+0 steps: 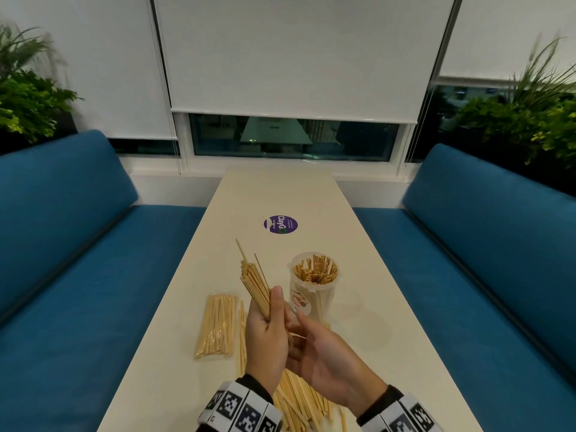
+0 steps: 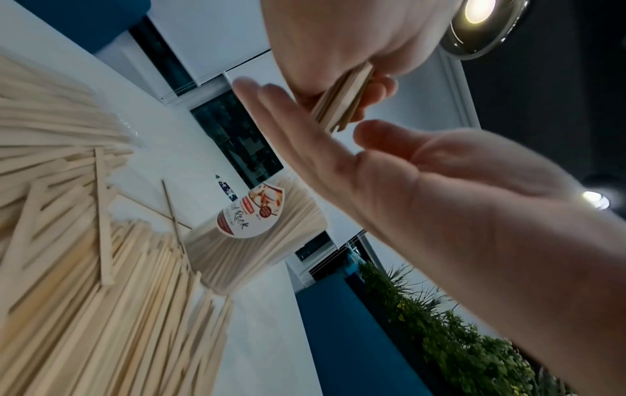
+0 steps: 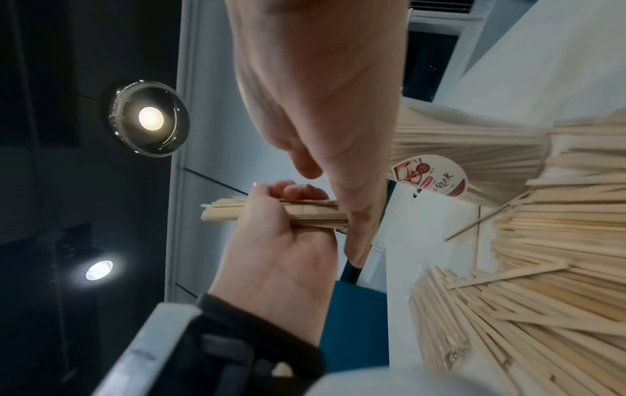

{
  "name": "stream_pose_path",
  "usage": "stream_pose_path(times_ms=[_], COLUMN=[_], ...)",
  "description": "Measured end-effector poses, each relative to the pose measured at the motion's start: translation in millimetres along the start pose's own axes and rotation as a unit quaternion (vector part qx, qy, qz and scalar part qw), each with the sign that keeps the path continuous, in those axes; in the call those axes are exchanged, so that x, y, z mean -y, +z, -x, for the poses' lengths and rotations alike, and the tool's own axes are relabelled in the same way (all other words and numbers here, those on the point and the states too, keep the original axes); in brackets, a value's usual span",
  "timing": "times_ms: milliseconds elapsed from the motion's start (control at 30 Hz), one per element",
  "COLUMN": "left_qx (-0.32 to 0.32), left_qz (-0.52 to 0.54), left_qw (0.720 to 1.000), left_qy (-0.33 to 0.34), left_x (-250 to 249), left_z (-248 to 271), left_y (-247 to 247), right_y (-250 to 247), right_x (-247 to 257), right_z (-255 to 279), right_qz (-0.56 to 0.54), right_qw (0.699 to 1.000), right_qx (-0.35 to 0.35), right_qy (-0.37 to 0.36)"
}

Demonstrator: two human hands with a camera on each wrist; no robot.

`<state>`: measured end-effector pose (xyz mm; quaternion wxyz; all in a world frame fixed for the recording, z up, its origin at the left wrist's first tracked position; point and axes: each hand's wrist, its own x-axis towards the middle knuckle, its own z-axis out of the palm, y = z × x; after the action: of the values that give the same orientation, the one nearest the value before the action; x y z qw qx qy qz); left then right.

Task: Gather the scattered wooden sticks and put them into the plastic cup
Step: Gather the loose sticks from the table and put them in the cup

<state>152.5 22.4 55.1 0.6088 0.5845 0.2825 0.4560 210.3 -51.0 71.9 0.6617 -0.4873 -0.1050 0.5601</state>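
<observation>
Gripping a thick bundle of wooden sticks point(image 1: 255, 283) just below the centre of the head view, the left hand point(image 1: 268, 335) has its fingers and thumb curled round the lower part of the bundle, whose upper ends fan out toward the upper left, clear of the table point(image 1: 358, 307). The right hand point(image 1: 330, 360), lower centre-right, is flat and relaxed, its straight fingers lying against the bottom ends of the bundle; it holds nothing itself. One plastic cup point(image 1: 313, 283) stands upright just right of the bundle, near the middle of the frame, already packed with sticks and bearing one round label on its side. More loose sticks point(image 1: 299, 397) lie in a heap at the bottom centre, under and between the two wrists, too many to count. One clear bag of sticks point(image 1: 216, 325) lies flat to the left of the hands. One round purple sticker point(image 1: 280, 224) sits on the table above the cup. Two blue benches point(image 1: 62, 244) flank the table at left and right, with one leafy plant point(image 1: 28, 98) in each upper corner. Each wrist carries a band point(image 1: 240, 410) of black-and-white markers.
</observation>
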Motion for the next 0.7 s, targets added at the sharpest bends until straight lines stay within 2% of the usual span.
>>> stream_pose_path(times_ms=[133,200,233,333,433,567,633,700], left_qx=[0.021,0.046,0.062,0.104,0.150,0.209,0.220,0.218], left_qz=[-0.004,-0.009,-0.004,-0.001,-0.014,-0.062,-0.075,-0.086], left_qw=[1.000,0.998,0.996,0.992,0.985,0.974,0.971,0.970], left_qy=[-0.012,-0.050,-0.060,-0.072,-0.086,-0.055,-0.055,-0.065], left_x=[-3,-3,-4,-4,0,5,4,5], left_z=[6,10,12,15,18,22,23,22], left_y=[-2,-3,-5,-8,-11,-15,-15,-17], right_y=[-2,3,5,7,9,17,19,19], right_x=[1,3,5,15,34,52,51,44], right_z=[0,5,7,13,21,30,29,25], right_qz=[0.073,0.164,0.231,0.393,0.493,0.632,0.686,0.718], right_qw=[0.997,0.985,0.971,0.884,0.786,0.661,0.622,0.599], right_qx=[0.034,0.034,0.011,-0.075,-0.082,-0.057,-0.024,0.010], right_qy=[-0.008,-0.027,-0.061,-0.242,-0.363,-0.400,-0.377,-0.355])
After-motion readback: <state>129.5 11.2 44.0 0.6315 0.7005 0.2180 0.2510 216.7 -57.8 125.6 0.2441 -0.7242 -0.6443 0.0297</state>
